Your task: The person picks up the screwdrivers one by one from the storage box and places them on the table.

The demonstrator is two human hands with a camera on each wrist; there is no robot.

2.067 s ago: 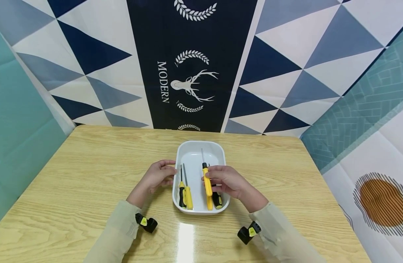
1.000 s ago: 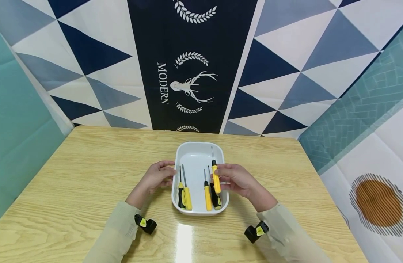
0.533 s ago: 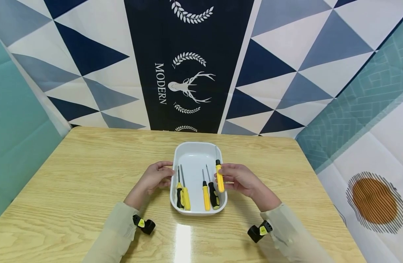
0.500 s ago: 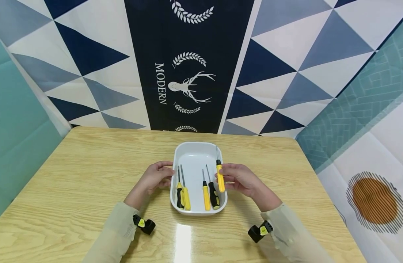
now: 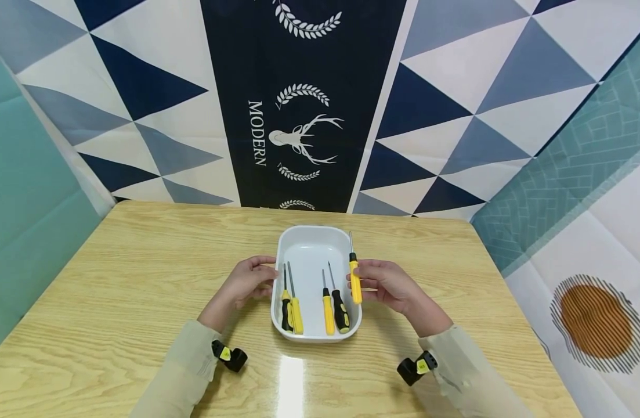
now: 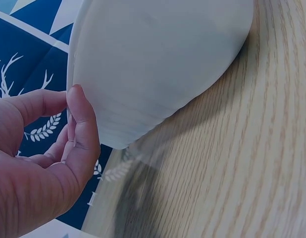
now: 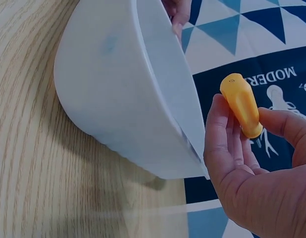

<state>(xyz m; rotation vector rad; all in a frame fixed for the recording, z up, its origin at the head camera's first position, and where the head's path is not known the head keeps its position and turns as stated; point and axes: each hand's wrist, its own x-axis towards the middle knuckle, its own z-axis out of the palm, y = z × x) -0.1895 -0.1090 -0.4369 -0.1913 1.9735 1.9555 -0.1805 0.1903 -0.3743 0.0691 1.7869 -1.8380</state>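
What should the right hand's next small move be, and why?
Probably shift the yellow-handled, black-collared metal screwdriver slightly right, clear of the rounded rectangular white tray: the right hand pinches it above the tray's right rim, so lowering it straight down could hit that rim. The left hand grips the opposite side.

My head view is bright and even, with a white glare on the table (image 5: 168,273) in front of me; my wrist views look dimmer and greyer, the tub (image 6: 163,54) throwing soft shadows and the table faintly mirroring the patterned wall (image 5: 413,98)
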